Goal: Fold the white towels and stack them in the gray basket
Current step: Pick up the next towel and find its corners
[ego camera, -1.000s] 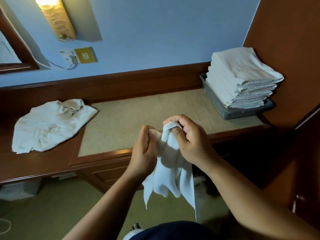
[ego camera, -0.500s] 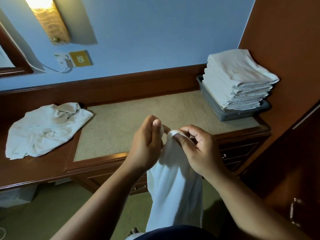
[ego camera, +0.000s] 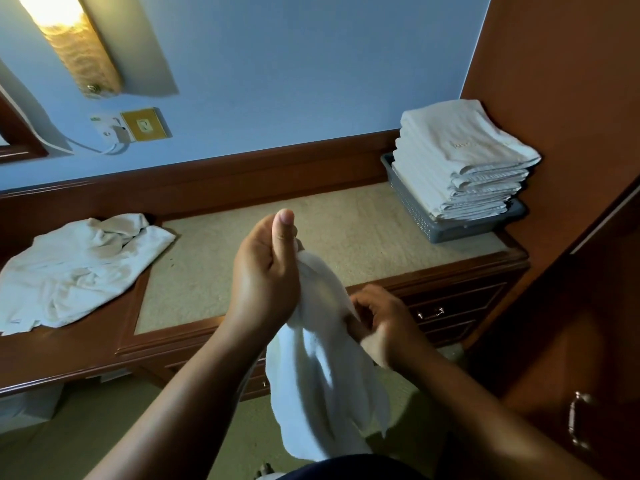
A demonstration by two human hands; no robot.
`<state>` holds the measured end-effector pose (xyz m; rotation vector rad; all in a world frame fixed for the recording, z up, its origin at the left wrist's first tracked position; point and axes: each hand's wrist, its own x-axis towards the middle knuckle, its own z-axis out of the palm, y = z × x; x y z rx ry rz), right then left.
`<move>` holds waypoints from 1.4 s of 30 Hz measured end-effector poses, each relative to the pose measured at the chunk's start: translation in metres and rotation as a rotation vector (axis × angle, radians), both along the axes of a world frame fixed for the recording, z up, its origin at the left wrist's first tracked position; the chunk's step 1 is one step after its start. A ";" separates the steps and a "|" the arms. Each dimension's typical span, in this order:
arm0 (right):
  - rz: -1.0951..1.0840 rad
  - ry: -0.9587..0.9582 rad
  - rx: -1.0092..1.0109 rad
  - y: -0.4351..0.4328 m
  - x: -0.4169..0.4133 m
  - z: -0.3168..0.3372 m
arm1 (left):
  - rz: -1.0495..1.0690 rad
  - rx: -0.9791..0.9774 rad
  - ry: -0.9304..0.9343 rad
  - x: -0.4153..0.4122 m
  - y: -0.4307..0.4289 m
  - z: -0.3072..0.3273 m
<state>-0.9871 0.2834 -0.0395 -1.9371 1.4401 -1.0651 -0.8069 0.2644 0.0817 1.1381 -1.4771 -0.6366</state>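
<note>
Straightening a towel (ego camera: pixel 311 393) at the desk's (ego camera: pixel 346 230) front edge, we clench it in left hand (ego camera: pixel 266 278) and right hand (ego camera: pixel 388 327); next, find corners.

This looks like a hotel bedroom. A built-in wooden worktop (ego camera: pixel 346 220) with a beige inlay and drawers (ego camera: pixel 460 303) below runs along a blue wall, which carries a lit wall lamp (ego camera: pixel 69 46), a brass socket plate (ego camera: pixel 145 124) and the corner of a mirror frame (ego camera: pixel 20 152). At the worktop's far right corner, against a matching wardrobe (ego camera: pixel 571 81), a gray basket (ego camera: pixel 412 206) holds a stack of identical folded white towels (ego camera: pixel 460 157).
</note>
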 end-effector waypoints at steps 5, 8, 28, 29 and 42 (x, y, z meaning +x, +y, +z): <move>-0.066 0.214 0.285 -0.017 -0.019 -0.077 | -0.116 -0.011 0.092 0.000 0.010 0.014; -0.144 0.204 0.516 -0.014 -0.036 -0.105 | -0.128 0.001 0.185 0.020 0.005 0.027; 0.096 -0.075 -0.333 0.002 0.038 0.082 | 0.034 0.091 -0.178 0.026 0.018 -0.064; 0.069 -0.081 -0.355 0.001 0.040 0.084 | 0.037 0.121 -0.151 0.022 0.018 -0.065; 0.171 0.029 0.329 0.000 0.010 0.025 | 0.130 0.248 0.253 0.028 -0.016 -0.024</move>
